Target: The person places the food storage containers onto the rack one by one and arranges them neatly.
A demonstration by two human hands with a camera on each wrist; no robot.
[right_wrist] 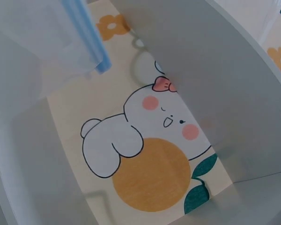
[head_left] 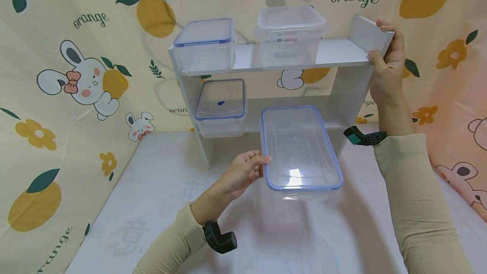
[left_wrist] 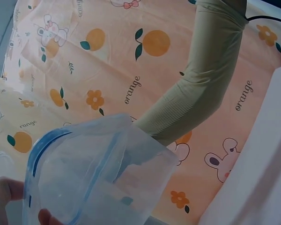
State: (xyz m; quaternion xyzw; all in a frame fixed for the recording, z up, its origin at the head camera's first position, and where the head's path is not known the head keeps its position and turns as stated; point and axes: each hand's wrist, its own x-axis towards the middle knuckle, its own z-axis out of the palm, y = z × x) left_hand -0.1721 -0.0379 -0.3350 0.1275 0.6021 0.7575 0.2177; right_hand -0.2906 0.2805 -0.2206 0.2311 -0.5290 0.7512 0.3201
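A clear plastic food container [head_left: 300,151] with a blue-edged lid is pinched at its left edge by my left hand [head_left: 243,172], thumb on the lid's rim. It is tilted in front of the white shelf [head_left: 293,113], over the table. In the left wrist view the same container [left_wrist: 103,168] fills the lower left, with fingertips [left_wrist: 46,218] at its lid. My right hand [head_left: 389,62] grips the raised end panel [head_left: 369,33] at the shelf's top right. The right wrist view looks into the shelf, where a blue-edged container corner [right_wrist: 91,42] shows; the right hand is out of that view.
On the top board stand a blue-lidded container [head_left: 205,45] at left and a clear-lidded container [head_left: 291,37] nearer the middle. A flatter blue-lidded container [head_left: 220,107] sits on the middle board at left. A printed cloth [head_left: 148,83] hangs behind; the white table [head_left: 152,206] extends in front.
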